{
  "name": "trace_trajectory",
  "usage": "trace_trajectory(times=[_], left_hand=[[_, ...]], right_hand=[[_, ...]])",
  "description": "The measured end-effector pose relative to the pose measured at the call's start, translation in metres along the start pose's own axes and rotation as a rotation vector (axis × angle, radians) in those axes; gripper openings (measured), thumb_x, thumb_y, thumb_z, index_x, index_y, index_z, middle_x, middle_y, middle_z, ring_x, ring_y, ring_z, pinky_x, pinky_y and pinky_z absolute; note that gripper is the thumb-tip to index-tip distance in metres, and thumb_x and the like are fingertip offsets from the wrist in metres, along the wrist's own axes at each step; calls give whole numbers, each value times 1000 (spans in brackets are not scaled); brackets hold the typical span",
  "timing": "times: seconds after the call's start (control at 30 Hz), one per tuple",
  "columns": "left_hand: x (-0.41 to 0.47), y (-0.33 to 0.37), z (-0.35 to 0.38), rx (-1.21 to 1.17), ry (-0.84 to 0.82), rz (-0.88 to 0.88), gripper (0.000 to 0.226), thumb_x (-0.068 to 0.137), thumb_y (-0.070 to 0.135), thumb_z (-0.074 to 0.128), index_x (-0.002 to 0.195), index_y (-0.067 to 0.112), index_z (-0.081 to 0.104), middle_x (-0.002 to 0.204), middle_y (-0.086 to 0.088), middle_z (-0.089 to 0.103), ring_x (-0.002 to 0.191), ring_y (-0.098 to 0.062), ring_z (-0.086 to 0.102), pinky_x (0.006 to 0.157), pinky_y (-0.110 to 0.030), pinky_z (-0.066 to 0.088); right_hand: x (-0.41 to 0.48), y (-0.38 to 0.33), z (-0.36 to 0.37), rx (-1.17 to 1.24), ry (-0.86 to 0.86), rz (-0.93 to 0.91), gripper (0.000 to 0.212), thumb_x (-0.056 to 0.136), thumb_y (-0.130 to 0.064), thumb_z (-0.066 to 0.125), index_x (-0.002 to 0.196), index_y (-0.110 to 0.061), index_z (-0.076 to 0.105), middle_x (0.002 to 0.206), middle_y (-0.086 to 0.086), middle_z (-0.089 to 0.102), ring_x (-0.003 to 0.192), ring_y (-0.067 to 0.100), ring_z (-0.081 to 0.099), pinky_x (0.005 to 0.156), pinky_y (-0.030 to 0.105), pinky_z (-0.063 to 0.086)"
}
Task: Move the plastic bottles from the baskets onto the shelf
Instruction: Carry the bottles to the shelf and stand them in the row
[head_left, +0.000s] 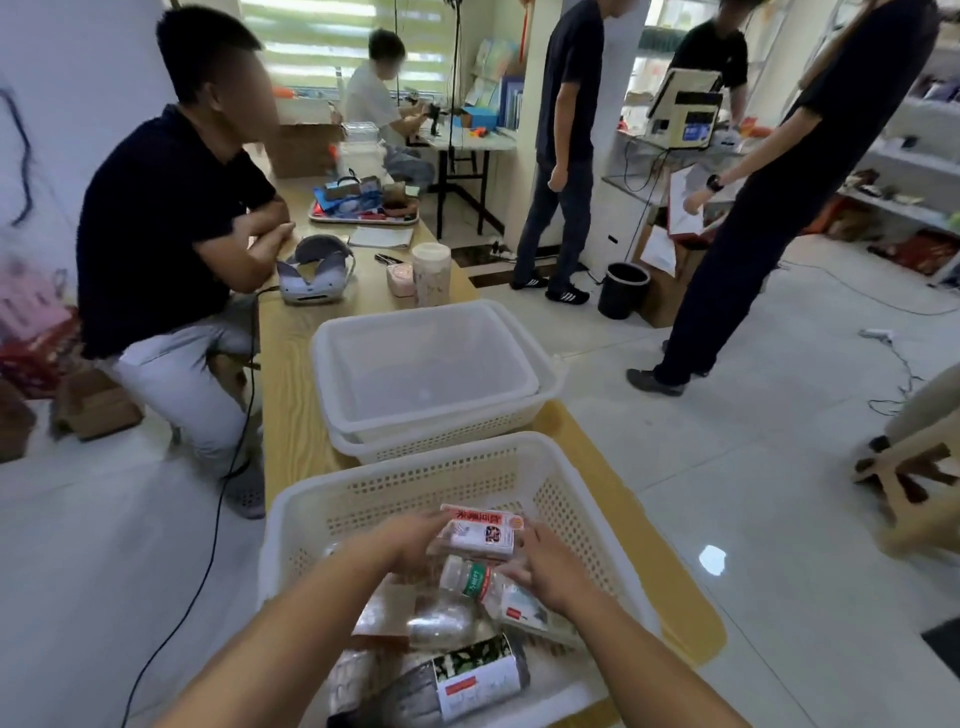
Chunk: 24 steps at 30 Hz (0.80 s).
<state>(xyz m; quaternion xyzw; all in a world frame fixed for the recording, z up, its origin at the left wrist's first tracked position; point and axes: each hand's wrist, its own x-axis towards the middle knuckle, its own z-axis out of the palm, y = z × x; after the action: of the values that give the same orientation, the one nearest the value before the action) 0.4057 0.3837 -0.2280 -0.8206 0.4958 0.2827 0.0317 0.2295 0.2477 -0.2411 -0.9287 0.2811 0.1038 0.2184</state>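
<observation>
- The left hand (410, 540) has its fingers (435, 522) curled round a red-and-white packet (483, 535).
- The right hand (545, 566) has its fingers (511, 571) bent over a green-label bottle (470, 577); I cannot tell whether they grip it.
- More plastic bottles (467, 675) lie in the near basket (395, 483) on the bench (291, 415).

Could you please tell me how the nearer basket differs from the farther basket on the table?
The nearer basket holds plastic bottles and packets; the farther basket holds only a translucent tub. The left hand, gripping a red-and-white packet, and the right hand reach into the nearer basket, not the farther basket. Both are white perforated plastic on the wooden table.
</observation>
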Motion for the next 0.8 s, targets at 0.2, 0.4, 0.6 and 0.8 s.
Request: trace_trajectory(times=[0.2, 0.4, 0.6, 0.8], left_hand=[[28, 6, 10, 156, -4, -25, 87, 88, 9, 58, 155, 20, 3, 163, -2, -2, 149, -25, 7, 120, -42, 17], [59, 11, 12, 170, -29, -49, 87, 89, 11, 61, 155, 15, 4, 163, -6, 2, 149, -25, 8, 120, -41, 17], [76, 15, 15, 122, 16, -94, 72, 89, 17, 61, 151, 15, 24, 156, -9, 27, 142, -29, 29, 117, -43, 24], [84, 20, 12, 112, 26, -112, 54, 91, 40, 58, 137, 15, 46, 150, -14, 30, 139, -32, 26, 114, -47, 28]], right_hand=[[-4, 50, 17, -96, -354, 49, 89, 68, -54, 79, 140, -21, 38, 142, 6, 47, 126, 25, 46, 104, 35, 37], [0, 58, 31, -16, -315, 63, 75, 70, -49, 79, 129, -17, 45, 130, 8, 47, 116, 23, 49, 96, 31, 42], [9, 61, 33, 23, -363, 53, 90, 73, -51, 76, 143, -15, 32, 152, 6, 24, 137, 23, 31, 110, 32, 31], [9, 62, 33, 21, -370, 61, 95, 69, -49, 77, 145, -20, 30, 142, 4, 33, 130, 23, 36, 106, 32, 35]])
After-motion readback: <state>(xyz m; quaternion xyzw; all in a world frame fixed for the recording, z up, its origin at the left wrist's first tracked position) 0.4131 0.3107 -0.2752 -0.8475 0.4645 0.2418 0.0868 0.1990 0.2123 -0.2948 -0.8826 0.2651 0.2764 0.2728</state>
